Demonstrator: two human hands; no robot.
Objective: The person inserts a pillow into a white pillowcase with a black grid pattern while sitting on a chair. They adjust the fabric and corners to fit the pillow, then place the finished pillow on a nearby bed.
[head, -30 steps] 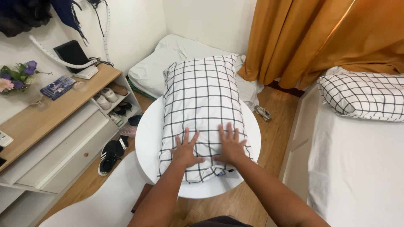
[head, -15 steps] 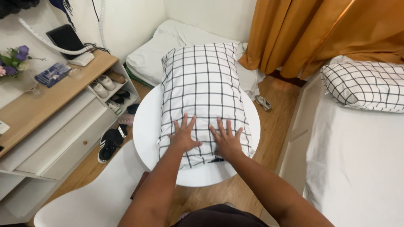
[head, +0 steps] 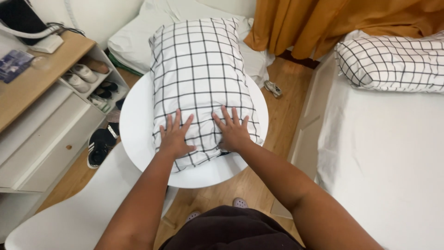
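Observation:
A white pillow with a black grid pattern (head: 199, 69) lies lengthwise on a round white table (head: 134, 125). My left hand (head: 175, 136) presses flat on the pillow's near end, fingers spread. Beside it, my right hand (head: 232, 130) lies flat on the same end, fingers apart too. Neither hand grips anything. The pillow's near edge bunches slightly under my palms.
A second grid-patterned pillow (head: 393, 62) rests on a white bed (head: 388, 157) at right. White bedding (head: 132, 39) is heaped behind the table. Orange curtains (head: 323, 23) hang at the back. A wooden desk (head: 32, 81) with a shoe shelf stands left, a white chair (head: 69, 217) near me.
The view has tilted downward and moved closer. Both hands stay flat on the pillow's near end, having slid slightly toward me along it.

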